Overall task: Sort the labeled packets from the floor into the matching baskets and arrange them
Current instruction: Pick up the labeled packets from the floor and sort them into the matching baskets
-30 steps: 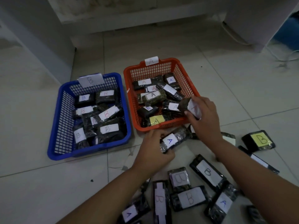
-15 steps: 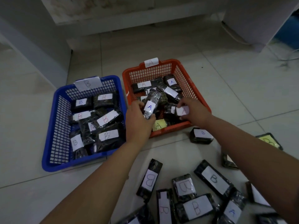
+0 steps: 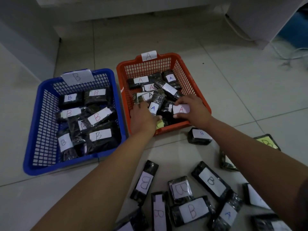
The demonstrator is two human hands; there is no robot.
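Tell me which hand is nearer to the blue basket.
Left. The left hand is in the orange basket near the wall beside the blue basket, holding an A packet. The right hand holds another A packet farther away.

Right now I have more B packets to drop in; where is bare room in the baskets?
The blue plastic basket shows bare mesh along its left side and near-left corner. The orange plastic basket is bare only at its far end; both hands and piled packets crowd the rest.
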